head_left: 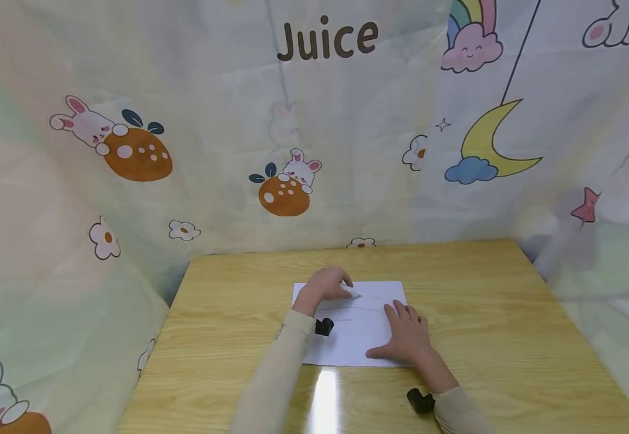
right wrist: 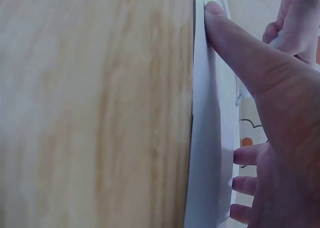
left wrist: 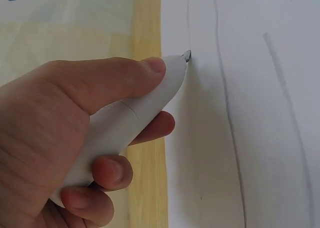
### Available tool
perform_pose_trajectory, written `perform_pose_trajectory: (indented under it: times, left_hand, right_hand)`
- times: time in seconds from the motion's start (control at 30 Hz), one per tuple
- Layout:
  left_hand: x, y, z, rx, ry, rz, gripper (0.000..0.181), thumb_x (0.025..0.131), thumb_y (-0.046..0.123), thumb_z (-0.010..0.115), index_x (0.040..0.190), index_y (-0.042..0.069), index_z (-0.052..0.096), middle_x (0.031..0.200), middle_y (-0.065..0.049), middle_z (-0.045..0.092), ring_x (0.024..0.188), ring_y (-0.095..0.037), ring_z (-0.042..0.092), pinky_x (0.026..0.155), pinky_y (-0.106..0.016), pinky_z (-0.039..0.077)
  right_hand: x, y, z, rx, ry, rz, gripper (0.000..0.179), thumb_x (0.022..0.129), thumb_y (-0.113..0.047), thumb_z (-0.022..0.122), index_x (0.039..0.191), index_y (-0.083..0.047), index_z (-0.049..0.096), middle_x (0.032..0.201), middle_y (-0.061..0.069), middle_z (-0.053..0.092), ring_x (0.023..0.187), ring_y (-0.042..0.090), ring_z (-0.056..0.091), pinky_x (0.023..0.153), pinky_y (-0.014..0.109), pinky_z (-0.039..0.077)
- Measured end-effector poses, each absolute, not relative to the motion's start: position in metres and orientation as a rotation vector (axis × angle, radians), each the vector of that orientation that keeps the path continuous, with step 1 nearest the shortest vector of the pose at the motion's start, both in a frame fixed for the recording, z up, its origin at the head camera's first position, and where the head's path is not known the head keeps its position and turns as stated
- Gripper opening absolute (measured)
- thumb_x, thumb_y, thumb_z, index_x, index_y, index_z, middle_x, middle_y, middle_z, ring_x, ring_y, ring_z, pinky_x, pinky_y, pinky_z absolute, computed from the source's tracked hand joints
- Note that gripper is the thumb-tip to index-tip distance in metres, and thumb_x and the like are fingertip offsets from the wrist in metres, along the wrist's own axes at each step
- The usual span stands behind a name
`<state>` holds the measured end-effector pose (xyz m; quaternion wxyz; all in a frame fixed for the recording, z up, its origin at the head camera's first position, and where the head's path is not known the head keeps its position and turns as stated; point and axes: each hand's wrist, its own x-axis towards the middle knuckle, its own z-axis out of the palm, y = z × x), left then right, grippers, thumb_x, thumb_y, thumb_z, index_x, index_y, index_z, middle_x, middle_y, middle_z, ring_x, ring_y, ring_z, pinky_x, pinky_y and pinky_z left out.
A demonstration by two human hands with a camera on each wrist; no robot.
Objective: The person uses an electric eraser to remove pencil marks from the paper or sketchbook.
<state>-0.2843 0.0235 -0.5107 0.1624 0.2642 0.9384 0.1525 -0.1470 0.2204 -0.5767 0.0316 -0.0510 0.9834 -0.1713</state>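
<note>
My left hand [head_left: 325, 286] grips a thick white pen-shaped tool [left wrist: 120, 123], with the thumb along its upper side and fingers curled beneath. Its small pointed grey tip [left wrist: 187, 55] is right at a faint line on a white sheet of paper [head_left: 352, 340], near the far edge. Longer grey lines [left wrist: 231, 123] run across the sheet beside it. Over the sheet's right part, my right hand [head_left: 408, 334] rests with thumb and fingers spread. In the right wrist view, its thumb [right wrist: 240, 48] lies on the near edge of the paper.
The sheet lies on a wood-grain table [head_left: 482, 313]. Black wrist devices [head_left: 324, 327] sit at both wrists. Behind and beside the table hangs a pale printed cloth [head_left: 211, 120] with cartoon figures. A bright light reflection shows on the table's near side.
</note>
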Motion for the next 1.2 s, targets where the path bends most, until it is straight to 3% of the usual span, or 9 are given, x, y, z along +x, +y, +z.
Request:
perform_pose_trajectory:
  times: [0.2, 0.47, 0.73, 1.2]
  left_hand:
    - [-0.285, 0.037, -0.514, 0.888, 2.636, 0.47, 0.021, 0.085, 0.035, 0.075, 0.104, 0.026, 0.076, 0.111, 0.012, 0.066, 0.1, -0.008, 0.058, 0.08, -0.029, 0.048]
    - [-0.287, 0.025, -0.511, 0.758, 2.714, 0.405, 0.019, 0.083, 0.034, 0.078, 0.101, 0.027, 0.077, 0.11, 0.014, 0.066, 0.1, -0.007, 0.058, 0.078, -0.029, 0.049]
    - [-0.286, 0.035, -0.516, 0.86, 2.665, 0.476, 0.019, 0.083, 0.035, 0.077, 0.1, 0.025, 0.077, 0.107, 0.013, 0.067, 0.093, -0.006, 0.057, 0.077, -0.028, 0.048]
    - [-0.286, 0.04, -0.518, 0.884, 2.644, 0.455, 0.021, 0.085, 0.033, 0.076, 0.103, 0.024, 0.077, 0.108, 0.012, 0.067, 0.098, -0.007, 0.059, 0.08, -0.027, 0.048]
  right_hand:
    - [-0.149, 0.223, -0.579, -0.121, 3.036, -0.506, 0.134, 0.046, -0.089, 0.067, 0.145, -0.002, 0.04, 0.149, 0.028, 0.03, 0.133, 0.052, 0.024, 0.094, 0.076, 0.019]
    - [-0.15, 0.219, -0.575, -0.193, 3.029, -0.531, 0.132, 0.051, -0.089, 0.064, 0.146, -0.002, 0.038, 0.151, 0.027, 0.028, 0.133, 0.051, 0.024, 0.096, 0.074, 0.018]
    - [-0.148, 0.219, -0.576, -0.184, 3.034, -0.539, 0.13, 0.05, -0.086, 0.068, 0.144, -0.001, 0.041, 0.149, 0.027, 0.031, 0.132, 0.051, 0.026, 0.097, 0.073, 0.02]
    - [-0.148, 0.218, -0.579, -0.173, 3.043, -0.556, 0.127, 0.051, -0.085, 0.069, 0.144, -0.003, 0.041, 0.15, 0.025, 0.03, 0.133, 0.049, 0.026, 0.096, 0.072, 0.02]
